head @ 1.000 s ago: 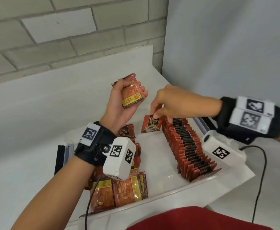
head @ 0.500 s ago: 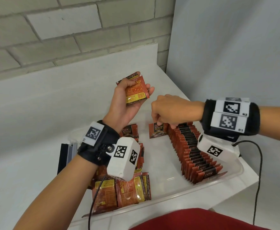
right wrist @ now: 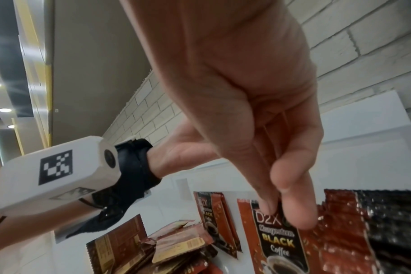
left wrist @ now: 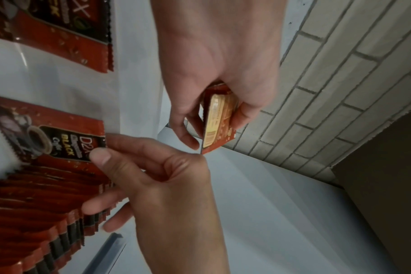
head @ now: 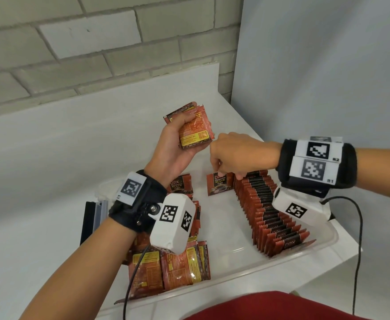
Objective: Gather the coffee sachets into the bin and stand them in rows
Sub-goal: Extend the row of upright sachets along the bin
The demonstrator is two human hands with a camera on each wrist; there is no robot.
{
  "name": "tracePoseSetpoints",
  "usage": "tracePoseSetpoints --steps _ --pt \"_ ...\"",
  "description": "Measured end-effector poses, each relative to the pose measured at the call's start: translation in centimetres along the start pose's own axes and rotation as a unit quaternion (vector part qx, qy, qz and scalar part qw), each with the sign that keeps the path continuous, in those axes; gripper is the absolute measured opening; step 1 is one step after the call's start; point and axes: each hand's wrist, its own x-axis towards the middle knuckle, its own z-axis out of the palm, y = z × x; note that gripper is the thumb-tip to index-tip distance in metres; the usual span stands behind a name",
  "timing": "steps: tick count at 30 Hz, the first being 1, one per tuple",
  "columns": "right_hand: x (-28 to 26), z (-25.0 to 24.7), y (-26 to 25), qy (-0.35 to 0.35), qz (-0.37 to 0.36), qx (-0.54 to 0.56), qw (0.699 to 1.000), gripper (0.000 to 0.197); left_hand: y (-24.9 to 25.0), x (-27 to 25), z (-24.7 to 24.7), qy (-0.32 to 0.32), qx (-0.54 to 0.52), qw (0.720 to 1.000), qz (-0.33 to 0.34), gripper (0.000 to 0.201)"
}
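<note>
Red sachet [head: 219, 186] pinched by right hand [head: 237, 155] at row [head: 267, 215] end; left hand [head: 173, 151] grips spare stack [head: 195, 130]. Next: seat it upright, draw another.

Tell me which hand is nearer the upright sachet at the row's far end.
Right. The right hand pinches that sachet's top edge; the left hand is raised above it, holding a sachet stack.

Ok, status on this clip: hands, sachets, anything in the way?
Left hand grips a small stack of sachets above the bin. Right hand pinches the end sachet of the standing row. Loose pile still unsorted; nothing blocking.
</note>
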Motion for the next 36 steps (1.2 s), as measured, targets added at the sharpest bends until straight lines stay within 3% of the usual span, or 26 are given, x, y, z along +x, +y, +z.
tracePoseSetpoints --steps 3,7,12,15,18,23,25,29,33,36 --pt "-0.2 -0.3 0.5 0.01 0.0 0.022 1.0 0.008 0.0 -0.1 -0.1 0.0 0.015 1.0 0.005 0.013" --pt "-1.0 -2.0 1.8 0.012 0.011 0.145 0.989 0.012 0.1 0.0 -0.2 -0.009 0.014 1.0 0.016 0.013" --pt "-1.9 -3.5 3.2 0.071 0.022 0.366 0.928 0.03 -0.1 0.0 -0.1 -0.04 0.006 0.999 0.028 0.021" --pt "-1.9 -3.2 3.5 0.125 -0.001 0.43 0.894 0.023 -0.3 -0.1 -0.1 -0.061 0.013 0.998 0.031 0.023" --pt "-1.8 -2.7 3.9 0.177 -0.015 0.442 0.879 0.011 -0.4 -0.3 0.0 -0.063 0.034 0.997 0.023 0.027" --pt "-2.2 -3.2 4.6 0.247 -0.057 0.448 0.857 0.012 -0.2 -0.2 0.1 -0.061 0.027 0.997 -0.044 0.065" --pt "-2.3 -3.3 4.7 0.268 -0.086 0.433 0.856 0.015 -0.2 -0.4 0.3 -0.051 0.003 0.996 -0.066 0.059" --pt "-2.4 -2.9 4.6 0.288 -0.112 0.377 0.873 0.011 -0.3 -0.8 0.6 -0.057 0.002 0.996 -0.073 0.018" --pt "-2.5 -2.5 5.1 0.281 -0.095 0.366 0.882 0.017 -0.3 -0.6 0.5 -0.061 -0.016 0.996 -0.057 0.02" --pt "-2.6 -2.5 5.0 0.284 -0.051 0.423 0.859 0.018 -0.4 -0.5 0.4 -0.067 -0.027 0.997 -0.035 0.022"
